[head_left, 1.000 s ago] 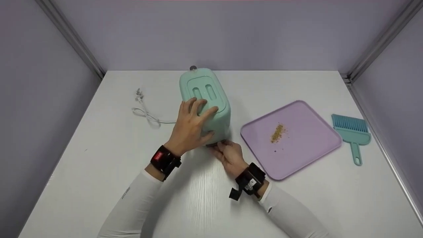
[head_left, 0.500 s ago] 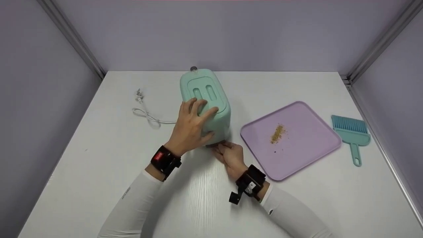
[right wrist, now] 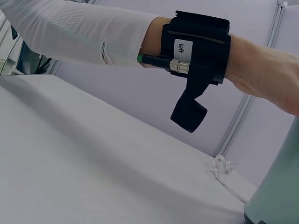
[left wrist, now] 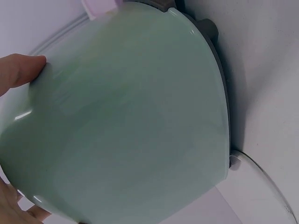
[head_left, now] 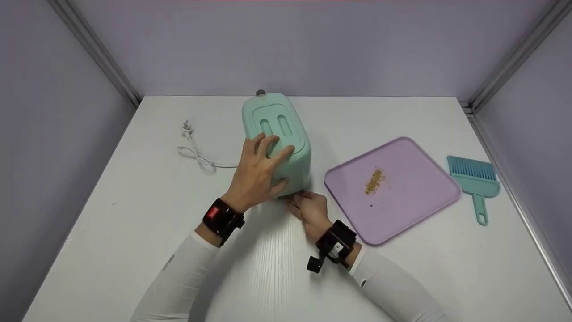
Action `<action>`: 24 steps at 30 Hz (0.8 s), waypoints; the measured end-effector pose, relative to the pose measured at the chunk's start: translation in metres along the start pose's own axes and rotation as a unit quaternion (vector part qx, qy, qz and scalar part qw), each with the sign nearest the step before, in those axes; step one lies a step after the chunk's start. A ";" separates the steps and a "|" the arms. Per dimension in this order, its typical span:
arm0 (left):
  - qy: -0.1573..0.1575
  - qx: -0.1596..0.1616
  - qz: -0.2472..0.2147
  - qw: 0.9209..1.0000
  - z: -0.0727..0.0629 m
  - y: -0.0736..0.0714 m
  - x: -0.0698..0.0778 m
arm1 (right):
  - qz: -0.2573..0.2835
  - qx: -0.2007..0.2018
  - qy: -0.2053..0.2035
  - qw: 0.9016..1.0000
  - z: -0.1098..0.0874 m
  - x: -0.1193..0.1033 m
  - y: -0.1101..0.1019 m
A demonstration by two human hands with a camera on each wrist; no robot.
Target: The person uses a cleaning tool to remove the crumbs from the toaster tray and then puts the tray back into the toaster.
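Note:
A mint-green toaster (head_left: 292, 167) stands at the middle of the table, a lid with two oblong dents (head_left: 280, 123) over its top. My left hand (head_left: 257, 172) grips it from above, fingers spread on the lid and thumb against the near end. The left wrist view shows its smooth side wall (left wrist: 135, 107) and dark base. At the low near edge, my right hand (head_left: 313, 210) pinches a dark strip at the toaster's base (head_left: 290, 195); I cannot tell whether this is a crumb tray. Its fingertips are mostly hidden. In the right wrist view the fingers lie out of frame.
A lilac tray (head_left: 415, 188) lies to the right with a small pile of yellowish crumbs (head_left: 374, 181) on it. Against its right corner is a teal hand brush (head_left: 478, 183). The toaster's white cord and plug (head_left: 194, 150) lie at left. Walls enclose the table (head_left: 147, 214).

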State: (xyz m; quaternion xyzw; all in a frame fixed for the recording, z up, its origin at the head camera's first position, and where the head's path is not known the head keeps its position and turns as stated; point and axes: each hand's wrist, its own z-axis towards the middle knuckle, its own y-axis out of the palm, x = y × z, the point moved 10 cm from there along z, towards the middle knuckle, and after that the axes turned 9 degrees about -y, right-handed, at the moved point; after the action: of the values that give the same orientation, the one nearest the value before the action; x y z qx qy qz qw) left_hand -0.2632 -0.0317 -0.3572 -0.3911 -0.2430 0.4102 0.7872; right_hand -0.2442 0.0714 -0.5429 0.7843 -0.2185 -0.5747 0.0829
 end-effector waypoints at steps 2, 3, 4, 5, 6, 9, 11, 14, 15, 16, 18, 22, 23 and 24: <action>0.002 0.001 0.000 1.000 0.000 -0.001 0.000 | -0.004 0.005 0.003 1.000 0.000 0.000 -0.001; 0.003 0.002 -0.001 1.000 0.000 -0.001 0.000 | -0.007 0.006 0.003 1.000 0.000 0.000 0.000; 0.003 0.002 -0.002 1.000 0.000 -0.001 0.000 | -0.009 0.006 0.004 1.000 0.000 0.000 0.000; 0.004 0.003 -0.004 1.000 0.000 -0.002 0.000 | -0.010 0.006 0.007 1.000 -0.001 0.000 0.000; 0.005 0.003 -0.005 1.000 0.000 -0.002 0.000 | -0.009 0.007 0.009 1.000 0.000 0.001 0.000; 0.005 0.003 -0.006 1.000 0.000 -0.002 -0.001 | -0.008 0.010 0.017 1.000 0.001 0.002 0.001; 0.005 0.004 -0.004 1.000 0.000 -0.002 -0.002 | -0.004 0.011 0.019 1.000 0.002 0.003 0.002; 0.005 0.001 -0.003 1.000 0.001 -0.001 -0.002 | -0.002 0.015 0.017 1.000 0.004 0.002 0.003; 0.004 0.001 -0.003 1.000 0.001 -0.001 -0.002 | -0.002 0.016 0.017 1.000 0.004 0.002 0.003; 0.003 0.001 -0.003 1.000 0.000 0.000 -0.002 | 0.001 0.014 0.019 1.000 0.005 0.002 0.004; 0.000 0.000 -0.002 1.000 0.000 0.000 -0.002 | 0.001 0.010 0.023 1.000 0.004 0.002 0.004; -0.003 0.001 -0.003 1.000 0.000 0.000 -0.002 | 0.011 -0.002 0.029 1.000 0.001 0.002 0.006; -0.003 0.000 -0.005 1.000 0.000 0.000 -0.002 | 0.010 -0.002 0.028 1.000 0.000 0.002 0.005; -0.002 0.000 -0.006 1.000 0.000 0.000 -0.002 | 0.012 0.000 0.028 1.000 0.000 0.002 0.005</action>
State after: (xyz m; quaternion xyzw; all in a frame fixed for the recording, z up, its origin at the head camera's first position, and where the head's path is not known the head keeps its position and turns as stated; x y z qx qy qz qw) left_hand -0.2647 -0.0336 -0.3572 -0.3885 -0.2468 0.4067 0.7891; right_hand -0.2452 0.0664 -0.5428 0.7971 -0.2257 -0.5517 0.0961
